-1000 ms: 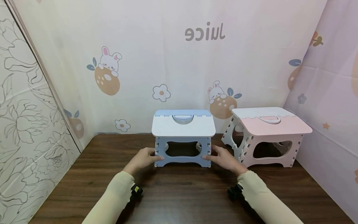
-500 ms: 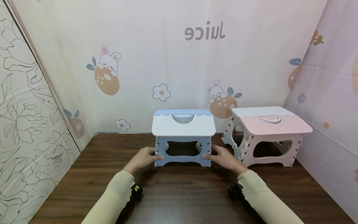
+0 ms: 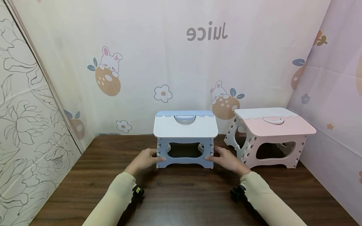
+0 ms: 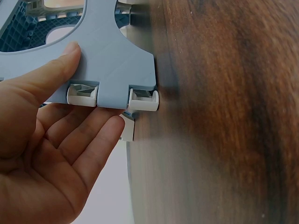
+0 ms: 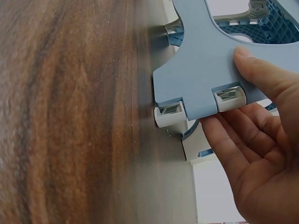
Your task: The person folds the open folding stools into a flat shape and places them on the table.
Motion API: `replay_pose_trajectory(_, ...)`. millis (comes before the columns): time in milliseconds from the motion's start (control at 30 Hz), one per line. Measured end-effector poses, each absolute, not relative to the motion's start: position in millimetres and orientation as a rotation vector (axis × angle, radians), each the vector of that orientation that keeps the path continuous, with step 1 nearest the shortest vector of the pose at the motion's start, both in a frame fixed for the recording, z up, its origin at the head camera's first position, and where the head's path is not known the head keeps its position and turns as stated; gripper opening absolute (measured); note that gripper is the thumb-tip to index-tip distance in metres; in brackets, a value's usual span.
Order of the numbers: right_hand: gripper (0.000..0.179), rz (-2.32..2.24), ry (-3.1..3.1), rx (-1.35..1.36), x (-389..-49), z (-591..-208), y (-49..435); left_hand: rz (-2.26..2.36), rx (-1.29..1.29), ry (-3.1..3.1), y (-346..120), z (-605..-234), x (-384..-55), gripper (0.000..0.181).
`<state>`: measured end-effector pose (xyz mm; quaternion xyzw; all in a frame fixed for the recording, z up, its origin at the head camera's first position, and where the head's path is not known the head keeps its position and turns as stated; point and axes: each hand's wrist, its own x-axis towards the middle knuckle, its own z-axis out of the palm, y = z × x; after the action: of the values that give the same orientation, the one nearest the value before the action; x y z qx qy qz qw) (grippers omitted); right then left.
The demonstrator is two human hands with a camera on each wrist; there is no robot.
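A blue and white folding step stool (image 3: 185, 127) stands unfolded on the table, its white top toward me and a blue carry handle near the back. My left hand (image 3: 145, 160) grips its left front edge, thumb on the blue front panel and fingers round the side. On the other side, my right hand (image 3: 226, 159) holds the right front edge the same way. In the left wrist view, the thumb lies on the blue panel (image 4: 105, 51) above white hinge pieces. The right wrist view shows matching hinges beside the blue panel (image 5: 201, 60), with fingertips behind it.
A pink and white folding stool (image 3: 278, 142) stands unfolded at the right, close to my right hand and turned at an angle. The dark wooden table (image 3: 181, 201) meets a printed curtain (image 3: 135, 62) behind, with further patterned cloth at both sides.
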<state>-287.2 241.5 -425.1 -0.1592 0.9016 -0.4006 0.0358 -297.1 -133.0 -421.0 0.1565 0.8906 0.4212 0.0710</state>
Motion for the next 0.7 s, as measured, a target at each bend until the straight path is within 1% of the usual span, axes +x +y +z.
replay_pose_trajectory(467,0.078,-1.238,2.770,-0.537,-288.9,-428.3,242.9,1.269,0.476,2.665,-133.4,-421.4,-296.8,0.034)
replay_pose_trajectory(700,0.073,-1.240,2.773,-0.544,-290.1,-428.5,242.7,1.269,0.496,2.664,-134.1,-422.6,-298.7,0.037)
